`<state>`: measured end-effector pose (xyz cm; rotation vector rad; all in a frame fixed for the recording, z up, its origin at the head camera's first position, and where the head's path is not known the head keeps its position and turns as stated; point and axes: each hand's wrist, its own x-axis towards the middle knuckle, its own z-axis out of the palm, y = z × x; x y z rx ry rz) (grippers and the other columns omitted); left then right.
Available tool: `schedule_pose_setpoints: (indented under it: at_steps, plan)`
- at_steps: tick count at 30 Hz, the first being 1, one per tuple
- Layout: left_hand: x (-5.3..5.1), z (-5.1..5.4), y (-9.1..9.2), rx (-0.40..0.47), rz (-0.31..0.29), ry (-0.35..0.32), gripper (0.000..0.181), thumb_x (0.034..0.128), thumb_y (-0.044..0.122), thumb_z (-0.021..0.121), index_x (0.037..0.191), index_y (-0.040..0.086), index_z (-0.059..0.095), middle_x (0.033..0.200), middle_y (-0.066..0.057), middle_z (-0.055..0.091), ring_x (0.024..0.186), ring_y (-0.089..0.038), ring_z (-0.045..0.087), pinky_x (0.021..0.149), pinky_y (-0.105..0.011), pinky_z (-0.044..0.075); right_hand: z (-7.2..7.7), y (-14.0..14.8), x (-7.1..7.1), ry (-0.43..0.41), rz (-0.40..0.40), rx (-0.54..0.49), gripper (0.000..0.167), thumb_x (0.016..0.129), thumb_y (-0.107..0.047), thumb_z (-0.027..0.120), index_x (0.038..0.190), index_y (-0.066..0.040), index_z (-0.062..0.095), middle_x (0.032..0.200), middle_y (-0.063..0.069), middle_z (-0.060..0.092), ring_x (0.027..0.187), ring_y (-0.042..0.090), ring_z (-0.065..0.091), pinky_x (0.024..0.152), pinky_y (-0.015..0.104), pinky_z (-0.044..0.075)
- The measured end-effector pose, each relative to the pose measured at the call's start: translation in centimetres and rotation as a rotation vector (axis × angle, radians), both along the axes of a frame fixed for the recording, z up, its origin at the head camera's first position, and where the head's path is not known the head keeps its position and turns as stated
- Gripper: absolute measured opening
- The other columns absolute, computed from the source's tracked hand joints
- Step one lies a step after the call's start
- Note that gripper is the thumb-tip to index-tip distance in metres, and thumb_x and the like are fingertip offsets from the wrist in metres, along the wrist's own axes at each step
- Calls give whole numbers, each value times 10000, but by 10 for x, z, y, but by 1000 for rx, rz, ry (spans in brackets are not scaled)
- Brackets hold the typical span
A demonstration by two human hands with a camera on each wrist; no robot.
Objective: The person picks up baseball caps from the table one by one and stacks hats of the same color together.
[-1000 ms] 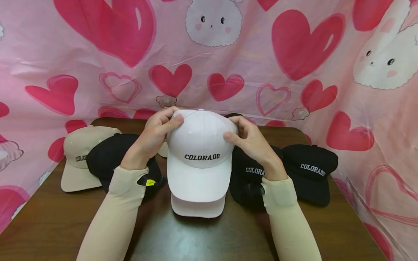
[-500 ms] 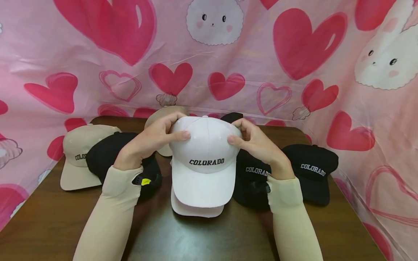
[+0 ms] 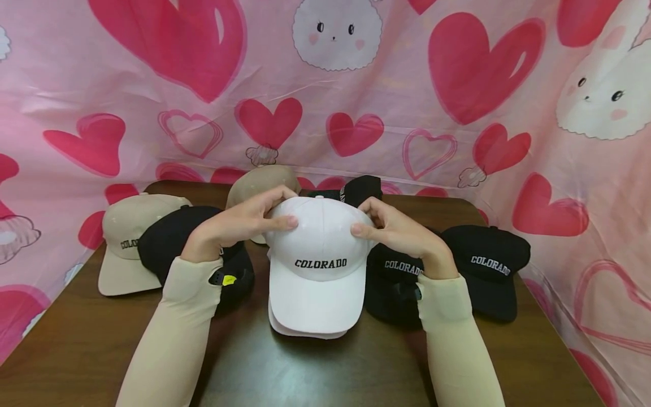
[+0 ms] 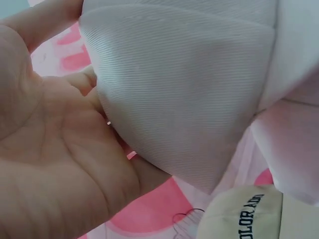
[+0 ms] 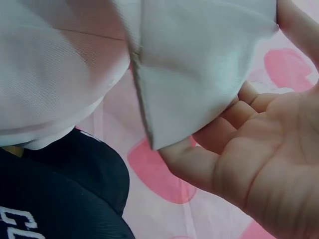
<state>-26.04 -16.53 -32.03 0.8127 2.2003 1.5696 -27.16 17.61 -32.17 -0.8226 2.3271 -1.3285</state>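
Observation:
Front and centre in the head view, a white baseball cap (image 3: 320, 243) with COLORADO lettering faces me, its brim toward me. My left hand (image 3: 241, 226) grips the left side of its crown, thumb on the front and fingers behind. My right hand (image 3: 404, 237) holds the opposite side in the same way. Directly beneath is a second white cap, whose brim (image 3: 285, 329) peeks out below the upper one; its crown is mostly hidden in the head view. In the right wrist view, the lower white cap (image 5: 60, 84) shows beside the held cap's side edge (image 5: 199, 74).
Beige (image 3: 144, 226) and black (image 3: 175, 237) caps overlap at left on the brown table (image 3: 305, 376). Black caps (image 3: 399, 274) (image 3: 485, 260) stand at right. Farther back are another beige cap (image 3: 261, 181) and a black one (image 3: 363, 189). A pink heart-print cloth (image 3: 315, 85) hangs behind.
Both hands have lowered the held white cap onto the one below, and less of the lower brim shows. The beige and black caps at the back have come into view.

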Motion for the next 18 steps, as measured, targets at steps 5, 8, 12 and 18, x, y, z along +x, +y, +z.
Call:
schedule_pose_setpoints:
  at_steps: [5,8,12,18]
  plan:
    - [-4,-6,-2,-34,-6,-41,440,1018,156,698,1393,100,476,1373,-157,544,1241,-362,565,883,-509,621,-7,-2,-4,-35,-1,46,356,1029,-224,707,1255,-35,507,1068,153,630,994,305,639,852,408,597]
    - [-7,-10,-2,-57,-5,-69,432,1022,165,692,1389,106,472,1373,-158,545,1242,-366,567,885,-512,623,-12,-3,-7,-52,2,65,347,1031,-237,699,1242,-40,506,1068,152,627,1000,309,632,861,412,587]
    - [-10,-15,-4,-93,-13,-96,419,1026,179,692,1375,107,472,1375,-158,551,1254,-363,558,904,-497,618,-16,-4,-9,-97,15,86,354,1040,-262,677,1250,-41,495,1088,151,623,1009,314,617,860,416,575]
    - [-13,-19,-5,-135,-25,-100,423,1028,200,690,1374,85,474,1374,-168,550,1253,-353,540,923,-478,606,-22,-6,-13,-140,11,110,378,1042,-294,672,1257,-43,488,1106,145,603,1026,304,595,853,408,570]
